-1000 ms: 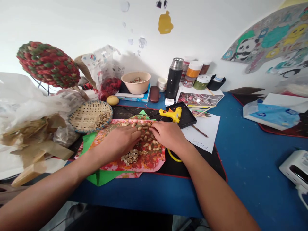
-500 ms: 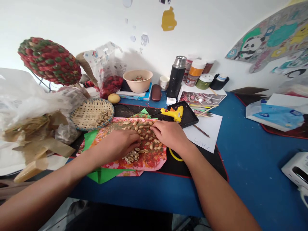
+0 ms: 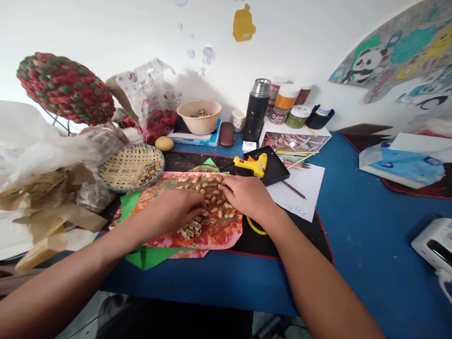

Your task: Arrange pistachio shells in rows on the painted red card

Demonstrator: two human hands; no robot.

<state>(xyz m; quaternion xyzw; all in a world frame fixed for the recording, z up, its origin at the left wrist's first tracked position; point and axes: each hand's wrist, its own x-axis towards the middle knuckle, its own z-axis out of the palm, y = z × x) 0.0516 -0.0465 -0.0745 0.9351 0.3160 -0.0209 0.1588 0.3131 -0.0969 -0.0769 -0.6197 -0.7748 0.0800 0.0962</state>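
Observation:
Whole peanuts [image 3: 213, 200] lie scattered over a red-and-orange painted sheet [image 3: 215, 238] with pink edges. My left hand [image 3: 181, 207] is low over the sheet's middle, fingers bent down and pressed together among the peanuts; what they pinch, if anything, is hidden. A small pile of split peanut shells [image 3: 190, 230] lies just below that hand. From the right, my right hand [image 3: 247, 194] rests at the sheet's edge, fingers stretched out and touching peanuts at the upper right. A woven basket [image 3: 116, 172] with peanut shells [image 3: 148, 173] stands to the left.
A yellow glue gun [image 3: 252, 165] rests on a black tray [image 3: 280, 172] behind my right hand. A black thermos [image 3: 256, 110], paint jars [image 3: 286, 101] and a bowl [image 3: 199, 120] line the back. Plastic bags [image 3: 42, 141] crowd the left; a yellow ring [image 3: 256, 228] lies by my right wrist.
The whole view has shifted slightly. My left fingers have moved a little over the peanuts; my right hand stays at the upper right of the sheet.

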